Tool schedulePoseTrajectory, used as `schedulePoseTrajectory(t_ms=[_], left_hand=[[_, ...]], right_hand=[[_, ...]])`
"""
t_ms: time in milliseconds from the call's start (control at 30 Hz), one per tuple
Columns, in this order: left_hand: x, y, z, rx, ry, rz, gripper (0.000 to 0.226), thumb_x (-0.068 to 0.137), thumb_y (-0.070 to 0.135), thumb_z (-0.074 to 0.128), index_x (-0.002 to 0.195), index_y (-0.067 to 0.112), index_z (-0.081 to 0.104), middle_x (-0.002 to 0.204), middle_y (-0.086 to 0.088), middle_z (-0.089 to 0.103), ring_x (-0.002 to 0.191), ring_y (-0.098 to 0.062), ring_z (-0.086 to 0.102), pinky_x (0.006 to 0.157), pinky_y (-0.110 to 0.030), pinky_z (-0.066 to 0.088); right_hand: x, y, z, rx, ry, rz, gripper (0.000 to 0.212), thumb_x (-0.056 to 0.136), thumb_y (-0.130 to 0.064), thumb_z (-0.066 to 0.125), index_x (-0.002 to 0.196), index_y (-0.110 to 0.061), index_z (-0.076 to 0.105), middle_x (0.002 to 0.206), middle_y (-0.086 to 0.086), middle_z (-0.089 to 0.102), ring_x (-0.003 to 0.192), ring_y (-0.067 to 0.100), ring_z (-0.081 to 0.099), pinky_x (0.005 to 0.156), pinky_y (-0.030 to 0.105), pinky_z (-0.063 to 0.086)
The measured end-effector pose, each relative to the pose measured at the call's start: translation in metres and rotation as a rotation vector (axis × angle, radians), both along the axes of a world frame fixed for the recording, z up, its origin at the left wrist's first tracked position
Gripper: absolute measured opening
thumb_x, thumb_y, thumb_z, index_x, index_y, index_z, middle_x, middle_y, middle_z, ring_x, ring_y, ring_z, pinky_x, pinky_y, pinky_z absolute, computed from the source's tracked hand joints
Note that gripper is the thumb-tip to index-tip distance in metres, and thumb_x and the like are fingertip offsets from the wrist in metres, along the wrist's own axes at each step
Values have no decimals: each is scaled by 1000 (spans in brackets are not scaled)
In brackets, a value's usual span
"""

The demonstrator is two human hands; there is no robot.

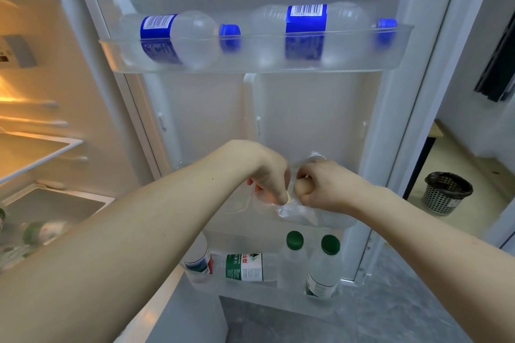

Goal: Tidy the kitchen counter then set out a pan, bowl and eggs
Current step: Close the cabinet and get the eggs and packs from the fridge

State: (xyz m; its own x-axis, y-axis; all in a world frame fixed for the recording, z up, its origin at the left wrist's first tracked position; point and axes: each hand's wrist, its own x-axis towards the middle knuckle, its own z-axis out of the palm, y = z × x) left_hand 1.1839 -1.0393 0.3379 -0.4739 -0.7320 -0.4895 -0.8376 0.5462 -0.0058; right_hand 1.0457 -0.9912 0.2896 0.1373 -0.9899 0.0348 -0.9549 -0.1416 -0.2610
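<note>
fingers (281, 194) of left hand (267, 172) curled, pinching an egg (289, 198) | right hand (323, 186) fisted on clear plastic bag (292, 211) | both forearms extended to middle fridge-door shelf (334, 224) | egg there between hands

— What's in front of me?
— The fridge door (278, 108), with the fridge cavity (36, 120) to its left.
— I see two bottles (178, 36) lying in the top shelf (117, 56); my hands?
— Left hand (264, 172) and right hand (326, 186) meet at the middle shelf (334, 221), above standing bottles (324, 267). A bin (447, 193) sits on the floor, right.
</note>
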Motion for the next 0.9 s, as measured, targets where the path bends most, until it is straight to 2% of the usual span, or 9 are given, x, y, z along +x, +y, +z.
schedulePoseTrajectory(t_ms=[100,233,467,633,767,900], left_hand=[[7,1,-3,-19,70,14,30,68,28,65,97,23,64,97,-3,71,74,-18,60,64,-28,48],[12,4,-5,-35,161,23,33,68,27,68,97,19,54,98,-4,67,73,-19,57,59,-26,43],[22,7,-10,-29,281,-22,29,73,28,64,101,22,63,93,2,68,82,-17,63,68,-29,50],[30,9,-7,-90,363,-13,30,75,27,66,104,27,58,94,8,62,85,-15,60,70,-29,49],[35,10,-10,-132,453,8,29,74,23,66,100,25,54,92,7,60,80,-16,58,65,-30,48],[37,11,-12,-220,560,0,28,73,20,63,99,23,52,93,6,57,82,-17,57,69,-34,50]], right_hand=[[-2,0,-2,-26,-27,12,15,82,-22,48,85,-14,61,98,-2,51,77,19,58,65,28,49],[-4,-1,-4,-15,-43,25,17,83,-23,52,96,-18,61,102,-4,50,83,17,56,66,24,44],[-4,0,-6,-36,-67,17,22,81,-23,56,102,-18,60,101,-5,51,87,18,55,72,27,47],[-5,-1,-7,-30,-73,10,21,82,-23,55,102,-19,59,101,-4,52,88,18,55,76,30,49],[-5,-1,-10,-47,-101,1,17,82,-26,52,97,-22,58,100,-4,55,87,18,57,77,33,52],[-5,-1,-10,-51,-135,-20,8,79,-27,51,85,-24,56,86,-5,59,80,17,58,71,32,52]])
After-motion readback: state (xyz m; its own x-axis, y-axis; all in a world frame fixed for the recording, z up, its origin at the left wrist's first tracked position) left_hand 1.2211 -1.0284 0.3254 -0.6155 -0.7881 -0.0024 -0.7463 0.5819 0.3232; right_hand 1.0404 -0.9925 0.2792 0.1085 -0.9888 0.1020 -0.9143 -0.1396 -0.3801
